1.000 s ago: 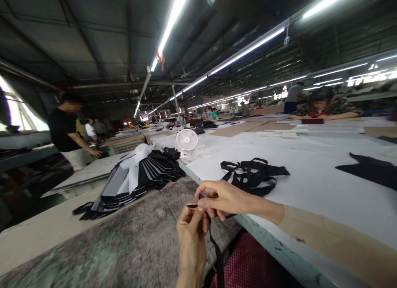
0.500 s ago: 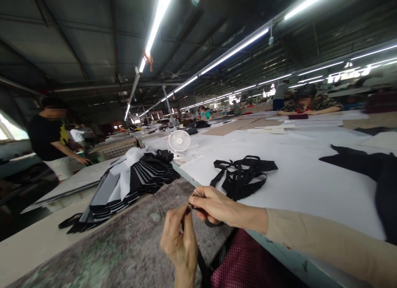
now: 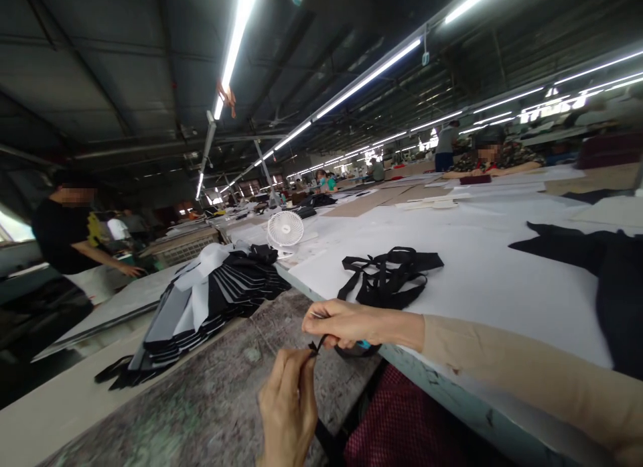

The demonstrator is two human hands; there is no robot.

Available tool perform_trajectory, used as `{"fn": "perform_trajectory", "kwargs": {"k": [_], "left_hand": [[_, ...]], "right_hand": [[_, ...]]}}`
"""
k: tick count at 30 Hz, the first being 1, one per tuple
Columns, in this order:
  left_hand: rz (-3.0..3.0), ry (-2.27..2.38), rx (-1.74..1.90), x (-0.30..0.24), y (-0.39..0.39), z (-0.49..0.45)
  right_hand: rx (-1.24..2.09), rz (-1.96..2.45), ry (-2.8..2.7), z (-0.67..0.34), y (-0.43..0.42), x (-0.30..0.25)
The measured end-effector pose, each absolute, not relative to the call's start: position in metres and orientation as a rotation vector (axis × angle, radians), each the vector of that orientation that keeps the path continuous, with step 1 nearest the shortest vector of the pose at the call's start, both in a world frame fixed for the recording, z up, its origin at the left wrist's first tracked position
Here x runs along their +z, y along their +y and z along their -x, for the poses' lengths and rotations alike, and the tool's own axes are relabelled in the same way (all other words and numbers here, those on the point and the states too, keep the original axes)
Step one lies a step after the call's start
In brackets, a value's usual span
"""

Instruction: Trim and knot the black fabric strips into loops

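My left hand (image 3: 289,407) is low in the middle of the view, its fingers pinched on the end of a narrow black strap (image 3: 316,348) that hangs down toward my lap. My right hand (image 3: 346,325) is closed just above it, gripping a small tool with a blue handle (image 3: 362,346) at the strap's tip. Both hands hover over a mottled grey work mat (image 3: 211,400). A loose heap of black straps (image 3: 386,276) lies on the white table (image 3: 492,279) just beyond my right hand.
A fanned stack of black and white fabric pieces (image 3: 211,293) lies to the left. A small white desk fan (image 3: 284,230) stands behind it. Black cloth (image 3: 603,266) lies at the right. A person in black (image 3: 65,236) stands at the left; others work at far tables.
My view has swung left and down a little. My left hand has dropped lower, drawing the strap away from my right hand, which has stayed near the table edge.
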State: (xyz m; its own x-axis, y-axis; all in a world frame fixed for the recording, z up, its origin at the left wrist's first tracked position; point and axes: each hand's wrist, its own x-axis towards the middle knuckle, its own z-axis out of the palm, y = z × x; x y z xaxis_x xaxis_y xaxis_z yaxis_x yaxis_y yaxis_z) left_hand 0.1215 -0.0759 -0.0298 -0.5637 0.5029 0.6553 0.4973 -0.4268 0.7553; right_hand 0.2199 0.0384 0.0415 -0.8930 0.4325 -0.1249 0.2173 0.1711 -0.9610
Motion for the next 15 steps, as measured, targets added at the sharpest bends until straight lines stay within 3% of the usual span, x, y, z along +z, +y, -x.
{"fn": "perform_trajectory", "kwargs": {"k": [3, 6, 10, 15], "left_hand": [[-0.95, 1.315, 1.944, -0.022, -0.075, -0.111], [-0.521, 0.895, 1.673, -0.016, -0.073, -0.101], [-0.332, 0.682, 1.559, -0.018, -0.071, -0.097], [-0.16, 0.616, 1.634, -0.014, -0.07, -0.104]], "right_hand": [[1.771, 0.172, -2.418, -0.223, 0.047, 0.043], [1.355, -0.186, -2.554, -0.225, 0.052, 0.044], [0.772, -0.3, -2.644, -0.225, 0.051, 0.043], [0.52, -0.351, -2.56, -0.223, 0.05, 0.04]]}}
